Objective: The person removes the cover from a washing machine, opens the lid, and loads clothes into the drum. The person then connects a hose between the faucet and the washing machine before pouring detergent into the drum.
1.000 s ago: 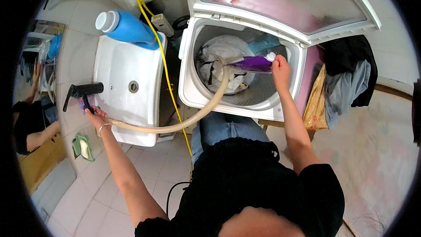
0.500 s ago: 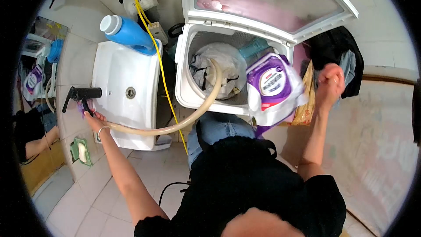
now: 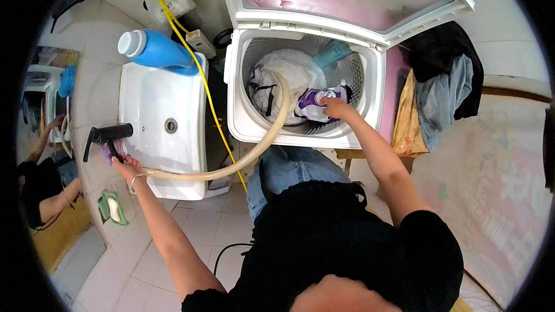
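Observation:
My left hand (image 3: 128,167) is at the basin's left side, fingers closed round the end of a beige hose (image 3: 248,159) beside the black tap (image 3: 113,133). The hose arcs over the basin and runs into the tub of a white washing machine (image 3: 243,130) with its lid up. Inside the tub, my right hand (image 3: 340,108) has its fingers on a purple and white detergent pouch (image 3: 312,103); part of the grip is hidden. White and dark laundry (image 3: 292,69) lies under the hose. A translucent teal container (image 3: 333,55) leans at the tub's back wall.
A blue bottle with a white cap (image 3: 162,51) lies across the back rim of the white basin (image 3: 188,92). A yellow cable (image 3: 211,101) hangs between basin and machine. Soap sits in a green dish (image 3: 113,208) on the wall. Clothes (image 3: 445,101) hang at the right.
The detergent pouch has gone from above the tub's right front edge down into the tub. My right hand has swung left and down onto it. The left hand stays at the tap.

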Motion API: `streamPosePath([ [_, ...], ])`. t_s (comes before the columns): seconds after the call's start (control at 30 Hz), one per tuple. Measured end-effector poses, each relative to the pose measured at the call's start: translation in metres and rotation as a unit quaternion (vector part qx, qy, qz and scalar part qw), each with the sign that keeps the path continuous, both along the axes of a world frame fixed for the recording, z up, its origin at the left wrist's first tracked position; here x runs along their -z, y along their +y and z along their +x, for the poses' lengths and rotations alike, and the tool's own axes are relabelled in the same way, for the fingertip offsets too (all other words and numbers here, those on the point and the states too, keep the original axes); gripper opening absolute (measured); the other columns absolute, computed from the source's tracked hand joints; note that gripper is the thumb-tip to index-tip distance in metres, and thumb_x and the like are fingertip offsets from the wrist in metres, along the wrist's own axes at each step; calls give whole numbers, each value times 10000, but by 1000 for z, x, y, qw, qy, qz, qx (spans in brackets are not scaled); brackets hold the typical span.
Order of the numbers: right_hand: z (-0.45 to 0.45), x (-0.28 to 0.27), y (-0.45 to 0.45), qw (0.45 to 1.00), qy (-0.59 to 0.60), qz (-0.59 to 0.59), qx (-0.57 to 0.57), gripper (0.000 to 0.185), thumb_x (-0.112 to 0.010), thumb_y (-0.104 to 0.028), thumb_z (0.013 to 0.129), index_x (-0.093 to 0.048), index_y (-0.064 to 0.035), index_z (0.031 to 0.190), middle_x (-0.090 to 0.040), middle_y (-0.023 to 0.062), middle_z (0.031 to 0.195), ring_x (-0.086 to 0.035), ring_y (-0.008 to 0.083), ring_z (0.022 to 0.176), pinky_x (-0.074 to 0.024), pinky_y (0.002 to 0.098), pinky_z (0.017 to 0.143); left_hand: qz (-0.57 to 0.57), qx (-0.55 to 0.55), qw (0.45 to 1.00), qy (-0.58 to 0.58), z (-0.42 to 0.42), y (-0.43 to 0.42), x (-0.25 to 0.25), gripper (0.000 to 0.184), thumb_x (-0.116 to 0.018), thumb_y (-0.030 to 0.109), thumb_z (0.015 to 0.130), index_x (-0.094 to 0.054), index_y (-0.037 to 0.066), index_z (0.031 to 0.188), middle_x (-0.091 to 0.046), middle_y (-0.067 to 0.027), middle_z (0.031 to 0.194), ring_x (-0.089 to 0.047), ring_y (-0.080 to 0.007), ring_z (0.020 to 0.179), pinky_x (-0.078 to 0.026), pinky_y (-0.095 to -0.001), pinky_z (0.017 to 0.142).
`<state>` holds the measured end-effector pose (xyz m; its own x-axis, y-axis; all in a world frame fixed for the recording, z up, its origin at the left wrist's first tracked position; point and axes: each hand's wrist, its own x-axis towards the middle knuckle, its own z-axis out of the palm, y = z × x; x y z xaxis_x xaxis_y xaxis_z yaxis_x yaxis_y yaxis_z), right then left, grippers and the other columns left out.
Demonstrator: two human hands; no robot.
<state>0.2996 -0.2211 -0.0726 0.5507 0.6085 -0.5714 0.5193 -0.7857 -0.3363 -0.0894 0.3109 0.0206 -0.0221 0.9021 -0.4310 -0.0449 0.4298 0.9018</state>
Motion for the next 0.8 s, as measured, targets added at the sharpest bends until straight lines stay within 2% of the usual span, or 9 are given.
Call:
streamPosePath([
  [0.03,-3,16,3,1000,5,-1,2,288,-568,-123,751,-606,-54,1028,-644,164,1002,-637,275,909,-505,349,764,-1,2,1000,5,2,-2,-4,391,-437,532,867,-485,154,781,-352,38,562,-298,-90,469,-247,-236,447],
  [0.1,-5,45,17,971,45,-212,-102,330,-567,-135,757,-613,-27,1065,-628,168,1081,-610,297,1009,-515,377,766,-6,3,1000,7,6,-7,-9,368,-437,530,865,-485,177,774,-349,51,563,-294,-84,469,-241,-231,446],
  [0.23,-27,72,52,937,-11,-275,-215,329,-565,-144,813,-617,-70,1129,-623,121,1141,-602,236,1061,-525,381,753,2,2,1000,22,7,-10,-10,397,-447,568,857,-480,184,764,-338,57,564,-287,-66,470,-224,-215,439],
  [0.27,-36,165,33,954,-58,-254,-147,315,-545,-166,832,-578,-122,1142,-557,89,1161,-553,280,1060,-513,445,721,3,-12,999,32,8,-10,-10,405,-446,574,864,-479,179,779,-331,57,563,-286,-63,471,-227,-208,438],
  [0.3,-37,172,36,954,-54,-254,-148,315,-545,-166,832,-578,-122,1142,-557,89,1161,-553,280,1060,-513,445,721,3,-12,999,37,7,-8,-9,405,-446,574,864,-479,179,779,-331,57,563,-286,-63,471,-227,-208,438],
  [0.43,-51,184,35,870,-147,-341,-325,394,-526,-168,830,-464,-122,1216,-455,86,1153,-481,300,1024,-449,510,583,18,14,1000,5,1,-7,-4,389,-440,534,889,-485,154,817,-334,54,560,-291,-64,469,-242,-202,429],
  [0.63,-51,174,35,836,-168,-379,-360,301,-536,-152,810,-571,-97,1103,-549,97,981,-541,298,881,-420,462,557,27,26,999,-9,-1,-5,-4,380,-422,502,904,-485,138,815,-343,38,576,-291,-72,463,-255,-211,411],
  [0.7,-35,150,43,802,-174,-337,-461,206,-550,-151,795,-642,-80,965,-591,108,927,-558,292,831,-418,434,566,27,20,999,-16,3,-7,-3,379,-424,502,903,-484,138,815,-341,38,575,-291,-72,463,-254,-212,410],
  [0.8,-7,132,45,845,-161,-282,-425,171,-566,-159,782,-675,-88,893,-621,112,956,-569,255,863,-427,415,623,27,16,999,-11,5,-10,-8,379,-428,504,901,-483,139,813,-339,39,573,-291,-72,462,-252,-213,411],
])
